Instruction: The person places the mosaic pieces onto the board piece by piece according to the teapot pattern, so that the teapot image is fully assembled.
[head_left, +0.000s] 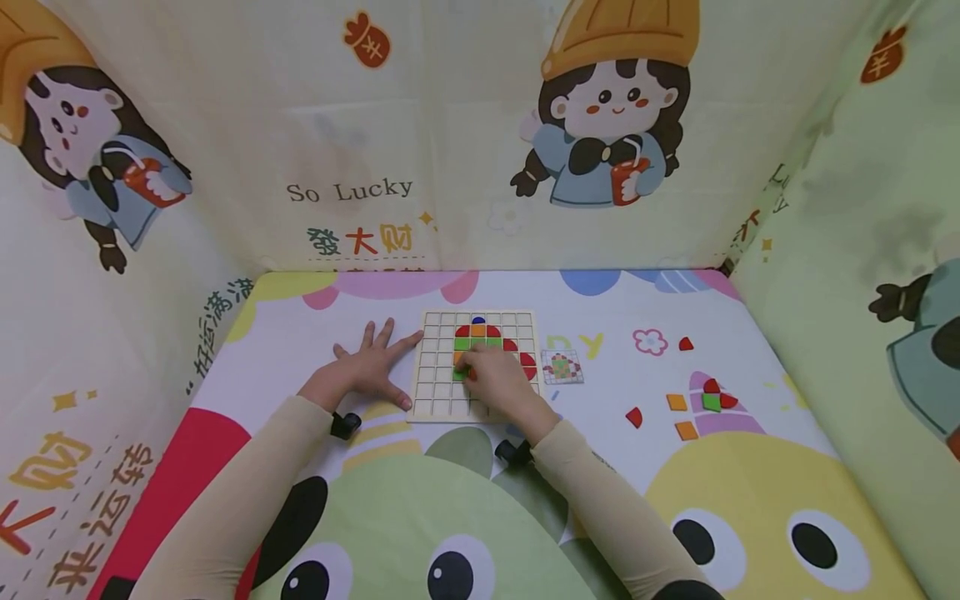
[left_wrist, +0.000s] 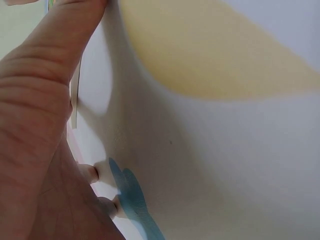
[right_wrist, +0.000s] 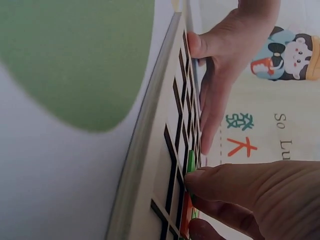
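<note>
A pale grid board (head_left: 437,392) lies flat on the table, with red, green and orange tiles and one blue tile set in its squares. My right hand (head_left: 497,379) is over the middle of the board, thumb and fingers pinching a small red tile (right_wrist: 186,215) low at the grid. Beside the thumb, a green tile (right_wrist: 191,159) shows in the right wrist view. Fingers spread, my left hand (head_left: 369,367) rests at the board's left side, thumb and index fingertips right at its edge. The right hand hides part of the pattern.
A small picture card (head_left: 562,367) lies against the board's right side. Farther right are loose tiles: a red one (head_left: 634,417), another red piece (head_left: 686,343), orange squares (head_left: 677,402) and a red and green cluster (head_left: 711,402). Printed cloth walls (head_left: 465,233) enclose the table.
</note>
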